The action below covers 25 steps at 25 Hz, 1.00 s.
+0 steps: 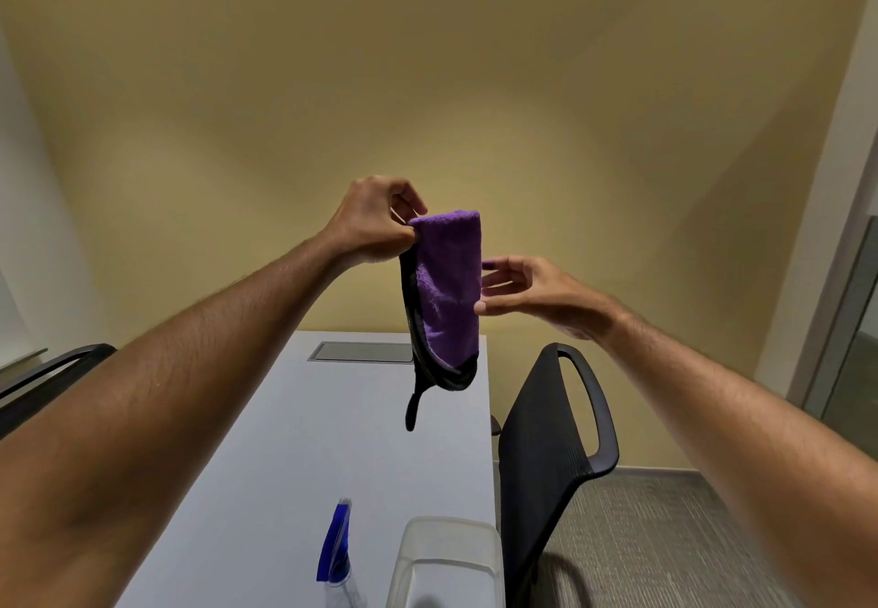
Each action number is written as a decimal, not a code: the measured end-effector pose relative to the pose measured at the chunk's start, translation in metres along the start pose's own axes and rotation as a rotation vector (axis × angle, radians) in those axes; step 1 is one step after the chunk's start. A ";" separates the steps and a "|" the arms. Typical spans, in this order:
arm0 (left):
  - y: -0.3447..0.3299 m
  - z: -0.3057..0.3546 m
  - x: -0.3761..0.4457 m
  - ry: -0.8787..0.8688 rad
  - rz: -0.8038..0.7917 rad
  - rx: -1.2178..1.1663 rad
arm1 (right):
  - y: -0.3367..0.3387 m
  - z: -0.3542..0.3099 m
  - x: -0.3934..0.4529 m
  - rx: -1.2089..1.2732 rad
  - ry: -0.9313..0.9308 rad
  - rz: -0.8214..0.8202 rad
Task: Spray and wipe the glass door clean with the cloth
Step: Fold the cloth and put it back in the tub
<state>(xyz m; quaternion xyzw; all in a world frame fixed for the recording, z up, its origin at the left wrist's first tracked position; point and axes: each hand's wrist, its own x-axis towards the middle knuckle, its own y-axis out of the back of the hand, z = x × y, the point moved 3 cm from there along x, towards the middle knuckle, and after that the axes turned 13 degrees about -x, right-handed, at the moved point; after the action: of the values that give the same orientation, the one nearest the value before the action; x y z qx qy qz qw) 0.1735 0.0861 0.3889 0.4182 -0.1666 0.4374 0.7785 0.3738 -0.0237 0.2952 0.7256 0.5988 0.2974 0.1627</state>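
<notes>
A purple cloth (446, 289) with a dark grey edge hangs folded in the air above the table. My left hand (375, 222) pinches its upper left corner between thumb and fingers. My right hand (527, 296) is just right of the cloth, fingers relaxed and extended, the fingertips touching its right edge. A spray bottle (336, 555) with a blue trigger head stands on the table near the bottom of the view. The glass door (855, 355) shows at the far right edge.
A white table (266, 455) runs away from me, with a grey cable hatch (363, 352) at its far end. A clear plastic container (444, 560) sits by the bottle. One black mesh chair (551, 446) stands right of the table, another chair (52, 379) left.
</notes>
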 end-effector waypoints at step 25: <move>0.020 -0.082 -0.041 0.274 -0.199 0.005 | -0.038 0.007 0.011 -0.273 -0.063 -0.059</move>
<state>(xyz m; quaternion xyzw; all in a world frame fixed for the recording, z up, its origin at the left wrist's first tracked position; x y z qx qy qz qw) 0.1254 0.1350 0.3247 0.3709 -0.0156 0.4115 0.8324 0.3497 -0.0033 0.2703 0.6878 0.5685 0.3482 0.2871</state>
